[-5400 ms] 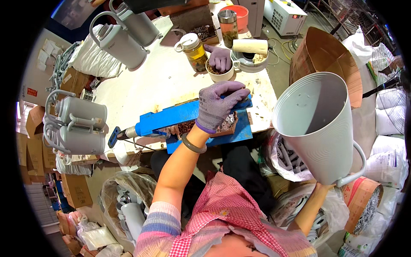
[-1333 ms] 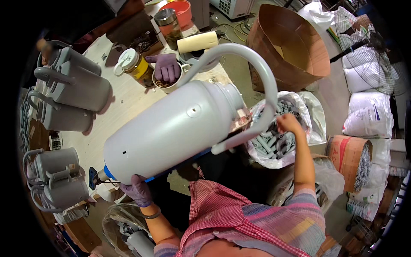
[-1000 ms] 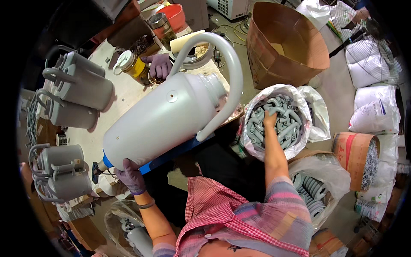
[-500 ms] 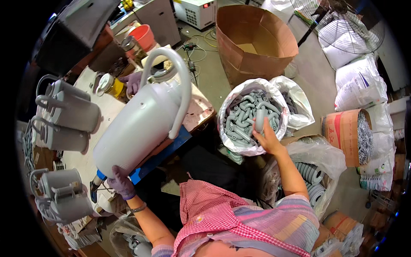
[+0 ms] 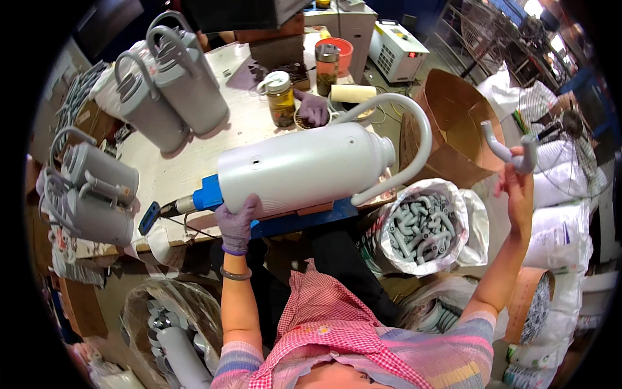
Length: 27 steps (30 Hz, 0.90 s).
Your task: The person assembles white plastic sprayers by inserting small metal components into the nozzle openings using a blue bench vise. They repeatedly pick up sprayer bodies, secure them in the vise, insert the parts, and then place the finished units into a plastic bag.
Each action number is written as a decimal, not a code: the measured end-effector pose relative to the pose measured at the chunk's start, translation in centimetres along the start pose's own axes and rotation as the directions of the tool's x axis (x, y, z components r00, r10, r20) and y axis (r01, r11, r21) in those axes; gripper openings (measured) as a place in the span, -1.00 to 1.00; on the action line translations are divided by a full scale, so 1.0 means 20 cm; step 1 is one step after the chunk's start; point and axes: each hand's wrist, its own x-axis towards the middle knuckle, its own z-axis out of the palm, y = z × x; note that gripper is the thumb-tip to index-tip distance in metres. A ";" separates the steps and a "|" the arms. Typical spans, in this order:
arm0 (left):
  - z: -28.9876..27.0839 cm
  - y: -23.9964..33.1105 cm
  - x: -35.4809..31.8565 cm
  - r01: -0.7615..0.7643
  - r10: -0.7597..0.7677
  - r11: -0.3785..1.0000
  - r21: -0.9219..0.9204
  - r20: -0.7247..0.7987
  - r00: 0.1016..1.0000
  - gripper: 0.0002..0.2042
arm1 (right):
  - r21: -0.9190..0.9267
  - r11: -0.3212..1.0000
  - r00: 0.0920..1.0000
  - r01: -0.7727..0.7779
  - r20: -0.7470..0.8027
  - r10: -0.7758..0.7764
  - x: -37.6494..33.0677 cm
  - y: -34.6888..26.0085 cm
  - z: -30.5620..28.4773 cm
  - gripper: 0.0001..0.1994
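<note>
A grey thermos flask casing (image 5: 304, 162) lies on its side across the table's front edge, two small holes in its upper side. Its big loop handle (image 5: 424, 133) arches beyond the neck end. My left hand (image 5: 236, 223), in a purple glove, grips the casing near its base, thumb up against the wall. At that base sits a blue block (image 5: 207, 192), joined to a tool with a blue end (image 5: 149, 218). My bare right hand (image 5: 516, 175) is raised at the right, its fingers closed on a curved grey plastic handle (image 5: 526, 154).
Below my right arm, a white bag (image 5: 382, 241) holds many grey handles. Behind it stands a large cardboard box (image 5: 421, 139). Several finished-looking grey flasks (image 5: 194, 91) stand on the table's left. A lidded jar (image 5: 280, 97) and a purple glove (image 5: 312, 109) lie farther back.
My right hand has lifted the curved handle up and away from the bag of handles. My left hand stays on the casing near its base. The whole view has turned.
</note>
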 end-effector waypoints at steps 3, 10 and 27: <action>0.02 0.02 -0.01 0.021 -0.020 0.999 -0.034 0.021 1.000 -0.71 | 0.431 0.884 0.853 0.180 0.380 -0.359 0.13 -0.24 0.40 -0.55; 0.02 0.05 0.00 -0.004 0.005 1.000 -0.020 0.051 0.999 -0.69 | 0.452 0.892 0.793 0.017 0.538 -0.287 0.27 -0.46 1.25 -0.84; 0.00 0.08 0.02 0.041 -0.042 0.999 0.009 0.137 0.990 -0.74 | -0.178 0.891 0.689 0.418 0.701 -0.183 0.50 -0.36 1.55 -0.61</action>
